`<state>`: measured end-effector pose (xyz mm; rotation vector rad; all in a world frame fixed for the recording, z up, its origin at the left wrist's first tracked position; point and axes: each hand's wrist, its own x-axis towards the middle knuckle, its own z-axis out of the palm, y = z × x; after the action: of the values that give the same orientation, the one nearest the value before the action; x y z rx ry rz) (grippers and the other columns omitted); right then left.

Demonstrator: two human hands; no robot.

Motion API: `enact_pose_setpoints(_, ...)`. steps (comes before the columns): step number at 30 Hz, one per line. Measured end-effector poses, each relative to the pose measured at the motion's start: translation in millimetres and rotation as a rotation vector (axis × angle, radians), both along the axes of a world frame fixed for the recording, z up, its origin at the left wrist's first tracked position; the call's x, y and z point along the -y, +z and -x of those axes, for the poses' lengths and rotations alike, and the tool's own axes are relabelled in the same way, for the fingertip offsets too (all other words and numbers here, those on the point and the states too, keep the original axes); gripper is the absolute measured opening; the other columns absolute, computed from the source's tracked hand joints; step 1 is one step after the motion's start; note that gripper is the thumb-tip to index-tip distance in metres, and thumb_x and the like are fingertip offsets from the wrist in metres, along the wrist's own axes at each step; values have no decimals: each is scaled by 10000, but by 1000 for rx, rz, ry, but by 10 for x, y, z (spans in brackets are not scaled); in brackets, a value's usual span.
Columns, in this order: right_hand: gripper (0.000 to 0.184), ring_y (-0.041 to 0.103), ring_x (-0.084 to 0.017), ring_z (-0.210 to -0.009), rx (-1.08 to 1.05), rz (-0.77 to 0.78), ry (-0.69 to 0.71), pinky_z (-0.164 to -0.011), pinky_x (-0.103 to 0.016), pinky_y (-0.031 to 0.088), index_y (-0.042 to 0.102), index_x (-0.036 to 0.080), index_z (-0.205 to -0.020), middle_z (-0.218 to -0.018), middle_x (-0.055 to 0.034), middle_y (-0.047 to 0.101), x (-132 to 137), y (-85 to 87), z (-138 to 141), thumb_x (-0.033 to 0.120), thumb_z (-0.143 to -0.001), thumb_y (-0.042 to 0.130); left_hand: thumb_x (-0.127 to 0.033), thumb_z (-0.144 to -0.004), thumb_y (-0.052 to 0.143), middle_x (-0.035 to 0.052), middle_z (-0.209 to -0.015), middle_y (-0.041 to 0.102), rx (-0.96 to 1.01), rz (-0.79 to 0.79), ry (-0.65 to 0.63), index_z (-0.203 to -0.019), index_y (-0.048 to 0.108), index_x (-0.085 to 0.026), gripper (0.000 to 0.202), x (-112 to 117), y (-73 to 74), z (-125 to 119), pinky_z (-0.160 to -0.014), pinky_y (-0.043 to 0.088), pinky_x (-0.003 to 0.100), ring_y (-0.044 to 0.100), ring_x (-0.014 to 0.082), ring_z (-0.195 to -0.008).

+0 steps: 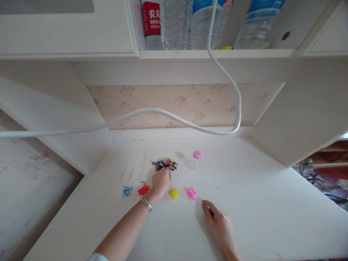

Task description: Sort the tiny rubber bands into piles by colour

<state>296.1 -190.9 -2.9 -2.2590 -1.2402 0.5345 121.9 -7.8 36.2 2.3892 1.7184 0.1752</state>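
Note:
A mixed pile of small coloured rubber bands point(164, 164) lies on the white desk point(244, 203). My left hand point(161, 182), with a silver bangle on the wrist, reaches to the near edge of that pile, fingers curled into it; what they pinch is hidden. In front of the pile lie sorted heaps: blue point(127, 190), red point(143, 189), yellow point(173, 193) and pink point(190, 193). My right hand point(217, 224) rests on the desk just right of the pink heap, fingers loosely together and pointing towards it, with nothing seen in them.
A small clear bottle with a pink cap point(191, 158) lies on its side behind the pink heap. A white cable point(163, 112) sags across the alcove. Water bottles point(174, 25) stand on the shelf above. Cabinet walls close in left and right.

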Motion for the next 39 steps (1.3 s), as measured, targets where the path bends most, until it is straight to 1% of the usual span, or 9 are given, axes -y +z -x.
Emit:
enact_pose_setpoints(6,433,658,-161,-684,-4,-11,10,-576,-219,413,685,318,-992,-767,4,727,2,13,10,532,-880,326,-276,-932,360,89,-1003,651,25,-1,-70,-1010,622,-184,288,66,105,51,-758,444,276,626,182,-894)
enact_pose_setpoints(11,411,651,-158,-680,2,-5,12,-583,-220,406,677,325,-993,-772,12,722,8,41,21,520,-884,332,-324,-928,387,22,-1013,659,75,16,-219,-972,634,-258,260,271,224,-35,-770,438,251,623,156,-905)
enact_pose_setpoints(14,407,648,-158,-668,4,-7,11,-569,-218,398,677,331,-982,-749,16,719,12,60,31,519,-888,327,-331,-915,414,-2,-984,669,94,35,-305,-924,651,-277,243,451,223,-152,-770,438,247,627,150,-886)
enact_pose_setpoints(18,407,648,-160,-676,9,-24,14,-578,-220,396,679,328,-976,-767,11,724,11,57,34,512,-891,326,-323,-910,408,34,-914,677,97,59,-348,-862,680,-237,289,621,162,-307,-719,446,262,641,165,-806)
enact_pose_setpoints(24,412,648,-159,-683,1,-24,13,-592,-222,398,679,325,-979,-760,7,720,9,30,23,513,-891,324,-298,-907,411,36,-870,684,118,68,-366,-838,696,-233,300,646,187,-324,-683,443,251,641,158,-769)
enact_pose_setpoints(28,410,640,-160,-653,3,6,2,-570,-225,387,676,332,-988,-694,14,702,10,43,22,524,-885,330,-269,-909,414,20,-840,683,274,-4,-305,-832,683,-233,281,583,314,-67,-709,443,234,632,140,-789)
enact_pose_setpoints(32,417,643,-163,-680,-23,18,9,-589,-221,398,679,323,-991,-722,9,705,8,51,8,541,-875,344,-290,-915,401,26,-831,687,513,-74,-170,-881,671,-210,284,603,343,426,-711,467,227,626,131,-760)
enact_pose_setpoints(35,437,640,-163,-674,-61,25,10,-583,-214,407,682,314,-994,-725,9,705,15,21,-17,567,-863,350,-345,-900,433,21,-827,699,618,-35,-58,-885,679,-210,282,727,227,872,-684,487,217,636,131,-734)
enact_pose_setpoints(39,462,631,-157,-652,-103,9,-19,-567,-203,414,683,277,-1001,-703,7,697,-7,13,-20,578,-847,369,-407,-886,452,36,-895,709,654,7,116,-960,674,-203,310,953,-31,1441,-669,512,227,650,145,-739)
